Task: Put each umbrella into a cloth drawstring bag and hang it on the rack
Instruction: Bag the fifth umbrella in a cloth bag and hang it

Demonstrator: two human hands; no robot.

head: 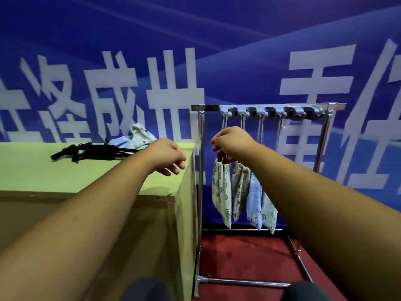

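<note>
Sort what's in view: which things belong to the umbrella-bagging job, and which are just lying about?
Job: black umbrellas; loose cloth bags behind them; four hung bags; metal rack.
Just there: yellow table; blue banner; red carpet.

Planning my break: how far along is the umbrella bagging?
Done: four bags hang from the rack. In hand: the right hand seems to hold the leftmost bag at its top; the left hand is free. Left: black umbrellas and spare bags lie on the table.
</note>
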